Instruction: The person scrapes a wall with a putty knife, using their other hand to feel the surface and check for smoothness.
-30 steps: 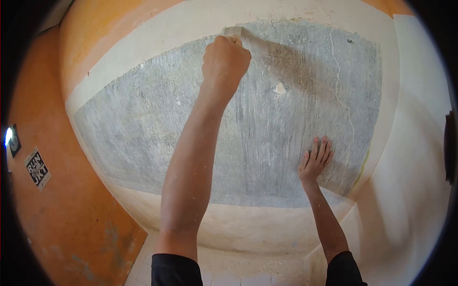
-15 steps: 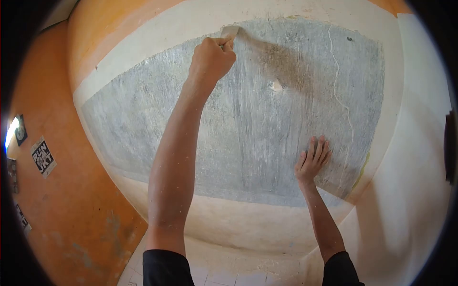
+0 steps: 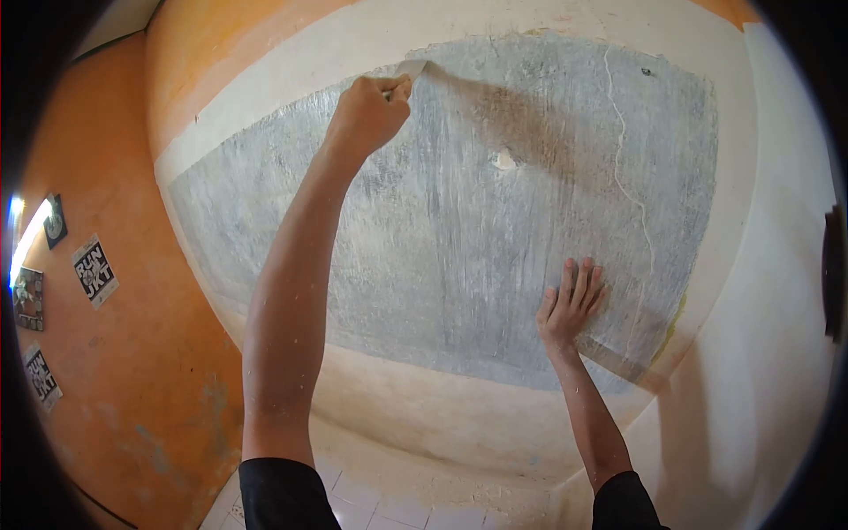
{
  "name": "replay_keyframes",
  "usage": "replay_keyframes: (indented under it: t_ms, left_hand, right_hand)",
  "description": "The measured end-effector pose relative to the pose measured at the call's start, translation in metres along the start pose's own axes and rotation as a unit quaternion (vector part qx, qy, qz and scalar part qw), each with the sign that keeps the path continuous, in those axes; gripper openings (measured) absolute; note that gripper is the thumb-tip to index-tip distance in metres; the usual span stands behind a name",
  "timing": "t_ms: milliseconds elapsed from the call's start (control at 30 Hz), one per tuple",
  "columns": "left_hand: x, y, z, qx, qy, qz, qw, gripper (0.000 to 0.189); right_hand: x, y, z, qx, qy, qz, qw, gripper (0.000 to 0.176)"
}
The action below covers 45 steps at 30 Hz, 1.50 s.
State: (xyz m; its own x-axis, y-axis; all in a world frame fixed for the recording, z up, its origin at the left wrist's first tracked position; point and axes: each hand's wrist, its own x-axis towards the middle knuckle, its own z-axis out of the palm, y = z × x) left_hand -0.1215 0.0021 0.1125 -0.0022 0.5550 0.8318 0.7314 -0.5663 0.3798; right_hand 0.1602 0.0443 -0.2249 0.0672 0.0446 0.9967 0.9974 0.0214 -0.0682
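My left hand is raised to the upper edge of a grey, streaked patch on the wall. Its fingers are closed around a scraper, whose flat blade touches the wall where the grey meets the cream paint. The scraper's handle is mostly hidden in the fist. Lower and to the right, my right hand lies with fingers spread against the grey surface, holding nothing. A thin pale crack runs down the patch above and right of that hand. Between the hands is a small whitish chipped spot.
Cream paint borders the grey patch. An orange wall with stickers and a bright light strip stands at the left. On the right is a white wall. Floor tiles show below.
The scraper and my left hand have shifted slightly left and down along the patch's top edge. My right hand stays flat on the wall. The view has turned a little left.
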Motion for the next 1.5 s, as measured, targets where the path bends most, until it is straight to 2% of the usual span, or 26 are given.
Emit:
replay_keyframes:
  t_ms: [67,167,267,367,500,567,600,733,800,933,967,1000,1100,1167,1200,1233,1267,1300,1333,1367,1400,1433,1467,1500]
  left_hand:
    - [0.003,0.007,0.002,0.009,0.017,0.033,0.999,0.036]
    - [0.007,0.015,-0.003,0.015,-0.003,-0.024,1.0,0.036]
    - [0.003,0.009,0.009,0.028,0.023,0.028,0.999,0.036]
    - [0.006,0.03,0.003,-0.001,0.0,-0.02,1.0,0.036]
    - [-0.01,0.013,0.018,0.014,-0.002,-0.034,0.999,0.036]
    - [-0.01,0.01,0.025,-0.004,0.046,0.034,0.998,0.038]
    - [-0.004,0.014,0.023,-0.003,0.048,0.038,0.998,0.038]
    - [-0.011,0.023,0.028,-0.034,0.047,-0.003,0.998,0.037]
    - [-0.023,0.016,0.033,-0.005,-0.006,-0.064,0.998,0.038]
    - [-0.005,0.018,0.027,0.001,0.041,-0.002,0.999,0.038]
    - [0.0,0.024,0.019,-0.05,-0.004,-0.041,0.998,0.039]
    - [0.002,0.023,0.018,-0.054,-0.004,-0.038,0.998,0.039]
    - [-0.007,-0.002,0.021,-0.063,0.027,0.004,0.998,0.039]
    - [-0.016,-0.037,0.03,-0.058,0.023,0.068,0.996,0.042]
    - [-0.021,-0.048,0.033,-0.062,0.021,0.082,0.994,0.042]
    - [-0.026,-0.06,0.035,-0.102,-0.002,0.074,0.992,0.044]
    - [-0.028,-0.07,0.036,-0.144,-0.023,0.065,0.987,0.046]
    - [-0.027,-0.071,0.033,-0.156,-0.027,0.071,0.985,0.046]
    - [-0.026,-0.068,0.03,-0.18,-0.083,0.025,0.98,0.048]
    - [-0.025,-0.066,0.03,-0.202,-0.14,-0.018,0.969,0.05]
    - [-0.025,-0.069,0.037,-0.215,-0.143,-0.007,0.966,0.05]
    - [-0.027,-0.074,0.046,-0.217,-0.119,0.04,0.968,0.051]
    - [-0.031,-0.077,0.053,-0.217,-0.096,0.087,0.968,0.052]
    - [-0.037,-0.079,0.053,-0.194,-0.114,0.078,0.971,0.054]
  right_hand:
    - [0.0,-0.001,0.002,-0.003,0.006,-0.005,1.0,0.053]
    - [-0.001,-0.001,0.001,0.005,-0.002,0.01,1.0,0.053]
    - [-0.003,0.001,0.002,0.014,0.004,0.006,1.0,0.052]
    - [-0.004,0.0,0.001,0.008,-0.01,0.011,1.0,0.052]
    - [-0.004,0.002,-0.002,0.011,-0.006,-0.002,1.0,0.052]
    - [-0.004,0.002,0.002,0.008,-0.002,-0.006,1.0,0.052]
    - [-0.002,0.0,0.003,0.008,0.003,-0.005,1.0,0.052]
    - [-0.005,-0.003,0.001,0.015,-0.003,0.014,1.0,0.051]
    - [-0.003,-0.001,0.001,0.023,0.005,0.013,1.0,0.05]
    - [-0.004,-0.003,0.007,0.002,0.019,0.011,1.0,0.049]
    - [-0.005,-0.002,0.008,0.004,0.026,0.009,1.0,0.05]
    - [-0.003,-0.001,0.009,0.003,0.034,0.008,0.999,0.05]
    - [-0.002,-0.005,-0.002,-0.011,-0.005,0.004,1.0,0.054]
    - [0.001,-0.006,-0.01,-0.033,-0.016,0.001,0.999,0.055]
    - [-0.001,-0.006,-0.017,-0.066,-0.073,0.009,0.995,0.058]
    - [0.0,-0.01,-0.022,-0.098,-0.133,0.015,0.986,0.062]
    - [0.006,-0.02,-0.023,-0.109,-0.128,0.017,0.986,0.062]
    - [0.012,-0.036,-0.024,-0.094,-0.116,0.064,0.987,0.066]
    - [0.019,-0.053,-0.026,-0.081,-0.101,0.109,0.986,0.07]
    - [0.031,-0.074,-0.029,-0.096,-0.092,0.11,0.985,0.07]
    - [0.047,-0.099,-0.033,-0.047,-0.084,0.097,0.991,0.072]
    - [0.062,-0.126,-0.036,0.004,-0.077,0.085,0.993,0.075]
    - [0.077,-0.152,-0.038,0.161,-0.096,0.108,0.976,0.076]
    - [0.091,-0.178,-0.038,0.315,-0.112,0.127,0.934,0.077]
